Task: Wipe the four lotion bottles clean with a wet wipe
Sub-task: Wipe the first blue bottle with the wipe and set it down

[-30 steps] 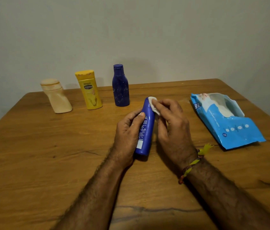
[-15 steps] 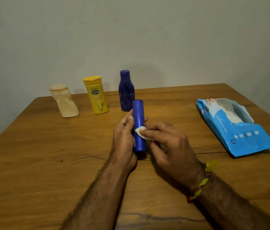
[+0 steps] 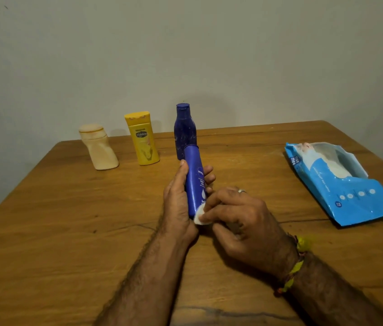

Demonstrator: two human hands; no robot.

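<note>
The slim blue plastic lotion bottle (image 3: 194, 182) was gripped by the left hand (image 3: 178, 203) above mid-counter (image 3: 44, 220); a small white wet wipe (image 3: 199, 217) was pinched against its near end by the right hand (image 3: 242, 222). Bare wood lay toward the near edge.

1. The right hand (image 3: 240, 222) has slid the wet wipe (image 3: 199, 216) along the blue lotion bottle (image 3: 194, 178), from its far end a second ago, past the middle, to the near end now.
2. The left hand (image 3: 178, 201) has turned the bottle from side-leaning to pointing straight away, its white lettering now facing up.
</note>
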